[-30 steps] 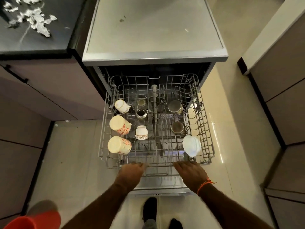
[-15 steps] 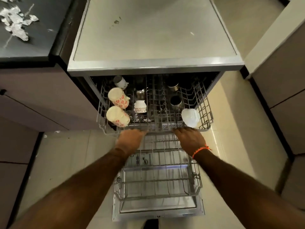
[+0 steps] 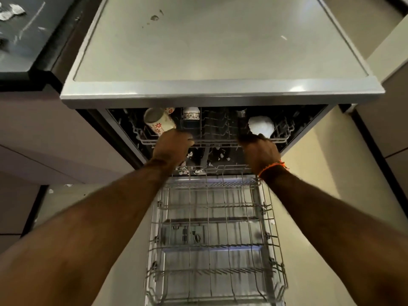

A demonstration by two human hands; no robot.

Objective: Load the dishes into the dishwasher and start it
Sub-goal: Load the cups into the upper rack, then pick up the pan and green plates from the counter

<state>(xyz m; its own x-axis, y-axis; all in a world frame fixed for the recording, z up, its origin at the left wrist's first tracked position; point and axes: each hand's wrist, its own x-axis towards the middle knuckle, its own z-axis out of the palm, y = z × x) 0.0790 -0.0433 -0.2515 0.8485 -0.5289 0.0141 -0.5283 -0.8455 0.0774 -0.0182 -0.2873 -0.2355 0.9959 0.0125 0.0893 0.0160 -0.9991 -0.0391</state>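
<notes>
Both my left hand (image 3: pixel 173 146) and right hand (image 3: pixel 259 149) seem curled on the top rack (image 3: pixel 216 141); cups loaded, bottom rack (image 3: pixel 215 239) bare, start pending.

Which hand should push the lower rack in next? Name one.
Right, probably, narrowly. Both hands sit on the upper rack front; the right hand is over the lower rack's side, the left hand further out.

Pale tiled floor (image 3: pixel 320 173), glossy, dim warm light. Dark table (image 3: pixel 28 40) upper left, white scraps (image 3: pixel 11 12) scattered on it. Mauve-grey cabinet fronts (image 3: pixel 55 140) below it; similar cabinet panels (image 3: pixel 393 129) at right edge.
</notes>
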